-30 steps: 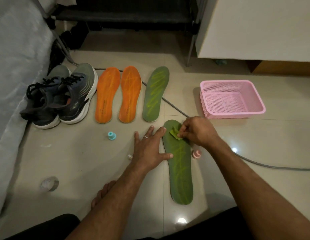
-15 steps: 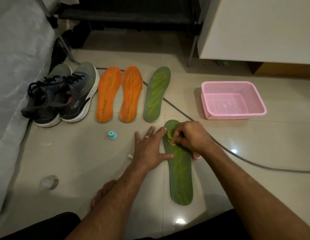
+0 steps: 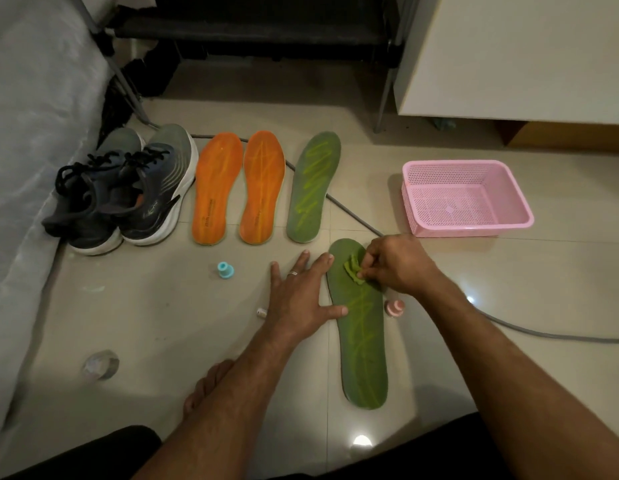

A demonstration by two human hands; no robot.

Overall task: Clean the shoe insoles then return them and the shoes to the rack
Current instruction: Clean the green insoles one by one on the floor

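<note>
The near green insole [image 3: 363,341] lies at 6 o'clock; the left hand [image 3: 301,299] presses flat on its edge, fingers straight, while the right hand [image 3: 394,265] pinches a green scrap [image 3: 353,270] at its toe; orange insoles [image 3: 239,188] and shoes [image 3: 128,188] sit toward 10 o'clock

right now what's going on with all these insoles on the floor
A person sits on the tiled floor cleaning insoles. The left hand lies flat, pinning the near green insole, while the right hand pinches a small green cloth against its upper end. Two orange insoles and another green insole lie beside the sneakers. A pink basket sits nearby.
</note>
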